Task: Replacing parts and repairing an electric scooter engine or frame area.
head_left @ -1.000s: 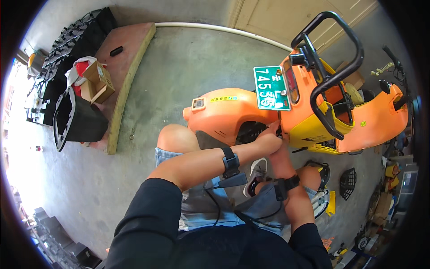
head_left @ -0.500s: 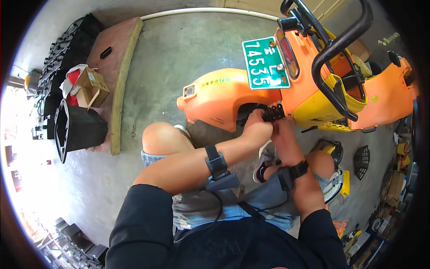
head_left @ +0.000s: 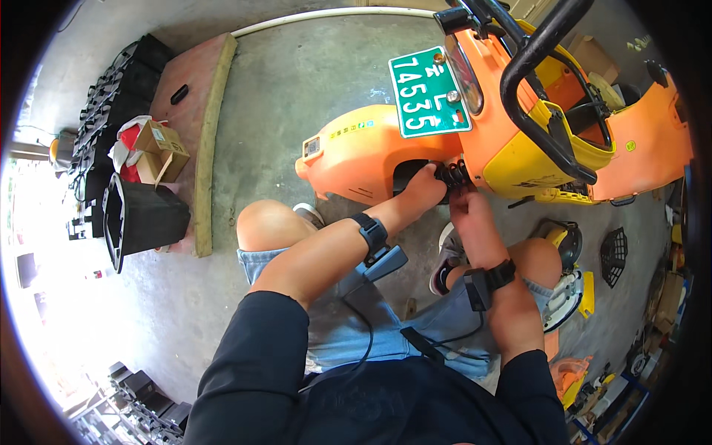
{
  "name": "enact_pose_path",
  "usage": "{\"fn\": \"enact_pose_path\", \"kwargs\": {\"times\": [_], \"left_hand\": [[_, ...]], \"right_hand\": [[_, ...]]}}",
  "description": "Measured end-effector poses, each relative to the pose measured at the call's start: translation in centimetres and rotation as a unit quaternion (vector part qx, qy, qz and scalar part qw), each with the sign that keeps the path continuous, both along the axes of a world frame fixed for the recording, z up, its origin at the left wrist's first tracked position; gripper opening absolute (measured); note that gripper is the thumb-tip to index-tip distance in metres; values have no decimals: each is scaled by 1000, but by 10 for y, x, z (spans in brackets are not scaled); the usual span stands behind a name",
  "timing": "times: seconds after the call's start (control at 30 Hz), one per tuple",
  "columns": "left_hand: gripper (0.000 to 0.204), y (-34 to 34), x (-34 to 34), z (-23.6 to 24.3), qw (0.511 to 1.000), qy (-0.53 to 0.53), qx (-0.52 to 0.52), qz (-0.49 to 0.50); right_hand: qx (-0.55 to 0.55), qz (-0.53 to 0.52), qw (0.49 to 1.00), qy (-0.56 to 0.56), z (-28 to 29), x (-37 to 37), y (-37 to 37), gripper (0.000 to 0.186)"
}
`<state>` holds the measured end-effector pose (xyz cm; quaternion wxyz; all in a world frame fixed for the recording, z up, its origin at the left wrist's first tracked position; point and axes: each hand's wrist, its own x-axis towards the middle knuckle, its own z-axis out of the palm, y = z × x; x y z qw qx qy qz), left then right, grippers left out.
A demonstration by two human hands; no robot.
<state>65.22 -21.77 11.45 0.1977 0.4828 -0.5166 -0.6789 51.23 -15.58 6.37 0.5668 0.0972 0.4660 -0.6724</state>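
Left hand (head_left: 424, 188) has parted from right hand (head_left: 469, 208) at black spring (head_left: 454, 173); fingers' grip unclear; white-lettered green plate (head_left: 430, 90) farther.

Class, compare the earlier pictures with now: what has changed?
The left hand has shifted left, away from the right hand, uncovering a black coil spring at the orange scooter. Whether either hand grips it is unclear. The cardboard box and black bin stayed put.
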Motion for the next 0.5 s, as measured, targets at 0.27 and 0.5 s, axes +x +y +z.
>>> {"fn": "enact_pose_path", "kwargs": {"times": [0.27, 0.5], "left_hand": [[51, -3, -6, 0, 996, 8, 66, 60], [42, -2, -6, -17, 990, 92, 82, 74]], "right_hand": [[-14, 16, 1000, 18, 8, -1, -2, 49], [10, 38, 999, 33, -8, -14, -4, 47]]}}
